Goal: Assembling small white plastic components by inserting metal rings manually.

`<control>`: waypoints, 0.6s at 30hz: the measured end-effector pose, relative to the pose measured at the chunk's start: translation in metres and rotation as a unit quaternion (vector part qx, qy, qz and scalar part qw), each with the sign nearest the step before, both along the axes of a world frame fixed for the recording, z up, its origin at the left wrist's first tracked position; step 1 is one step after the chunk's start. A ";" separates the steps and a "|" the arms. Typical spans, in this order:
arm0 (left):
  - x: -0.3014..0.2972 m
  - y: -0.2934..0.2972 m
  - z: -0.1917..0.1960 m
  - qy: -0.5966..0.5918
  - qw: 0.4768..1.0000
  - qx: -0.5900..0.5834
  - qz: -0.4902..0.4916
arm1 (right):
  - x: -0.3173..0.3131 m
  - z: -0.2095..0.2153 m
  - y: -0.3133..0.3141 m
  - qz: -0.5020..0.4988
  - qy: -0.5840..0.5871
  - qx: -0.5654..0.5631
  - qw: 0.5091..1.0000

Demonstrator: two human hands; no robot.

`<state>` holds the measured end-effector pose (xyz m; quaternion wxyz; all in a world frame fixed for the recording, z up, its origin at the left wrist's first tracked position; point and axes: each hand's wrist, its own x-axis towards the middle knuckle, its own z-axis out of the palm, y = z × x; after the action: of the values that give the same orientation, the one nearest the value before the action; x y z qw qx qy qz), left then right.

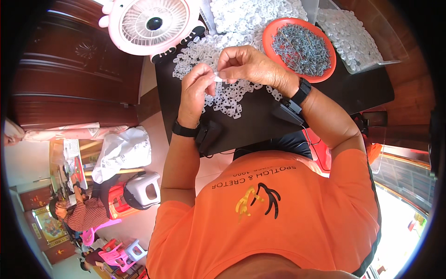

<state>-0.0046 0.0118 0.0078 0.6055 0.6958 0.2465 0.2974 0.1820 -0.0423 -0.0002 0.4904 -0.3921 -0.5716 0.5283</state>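
Observation:
My left hand [196, 88] is closed, its thumb and fingers pinching a small white plastic piece [218, 78] above the table. From the right, my right hand [251, 67] meets it, with thumb and forefinger pressed together at the piece's edge. Whatever those right fingertips hold is too small and covered to make out. Under and around both hands, many loose white plastic pieces [227, 100] with holes lie spread out. Beside my right wrist stands an orange-red plate [266, 46] heaped with thin grey metal nails or screws [302, 50].
The dark table [186, 135] carries a larger pile of white pieces [258, 14] at the back. A clear bin [355, 39] of white pieces stands far right. A pink fan [153, 23] is at the back left. Black straps with boxes sit on both wrists. Other people [88, 211] sit far left.

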 end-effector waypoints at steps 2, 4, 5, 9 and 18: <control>0.002 -0.001 0.000 0.004 1.000 -0.004 0.020 | -0.003 -0.002 0.000 -0.005 0.015 -0.013 1.000; 0.003 -0.004 0.001 -0.004 0.999 -0.005 0.032 | -0.007 -0.001 -0.002 -0.008 0.029 -0.027 0.999; 0.003 -0.005 0.001 -0.013 0.999 -0.006 0.043 | -0.009 0.000 -0.004 -0.027 0.047 -0.019 0.998; 0.004 -0.005 -0.004 -0.027 0.998 0.036 0.042 | -0.010 -0.001 -0.003 -0.057 0.088 0.008 0.994; 0.001 -0.003 -0.002 -0.009 0.998 0.039 0.039 | -0.015 0.009 -0.013 -0.083 -0.088 0.119 0.986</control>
<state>-0.0035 0.0089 0.0058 0.5683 0.7056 0.2564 0.3367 0.1666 -0.0556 0.0084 0.5235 -0.4218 -0.6369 0.3774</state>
